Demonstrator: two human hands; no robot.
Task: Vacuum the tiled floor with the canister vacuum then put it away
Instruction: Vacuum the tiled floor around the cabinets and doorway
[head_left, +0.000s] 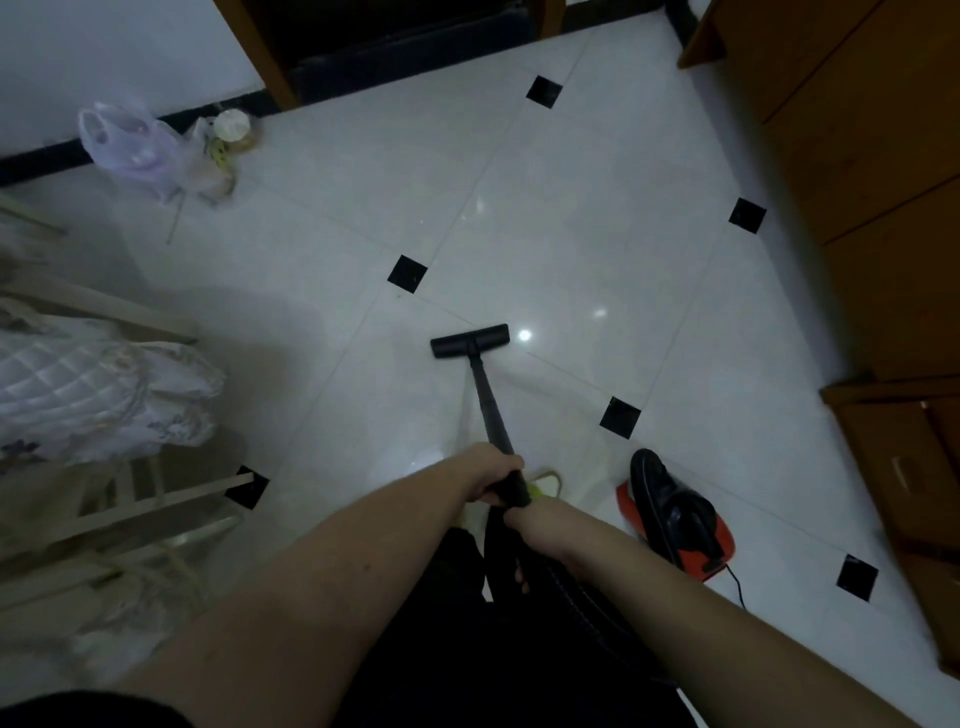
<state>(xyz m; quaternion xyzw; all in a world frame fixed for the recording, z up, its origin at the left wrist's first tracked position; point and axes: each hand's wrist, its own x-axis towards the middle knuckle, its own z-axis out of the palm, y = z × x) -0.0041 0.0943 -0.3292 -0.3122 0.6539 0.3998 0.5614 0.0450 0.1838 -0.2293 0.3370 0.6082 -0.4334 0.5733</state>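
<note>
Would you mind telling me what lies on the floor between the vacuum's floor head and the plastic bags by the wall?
In the head view, only bare white tile and one black diamond inset lie between the floor head and the plastic bags.

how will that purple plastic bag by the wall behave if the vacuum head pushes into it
The plastic bag looks thin and crumpled, so it would probably fold or slide on the glossy tiled floor instead of resisting. It may well get sucked against the vacuum head. Its contents are unclear, so its weight is hard to judge.
</note>
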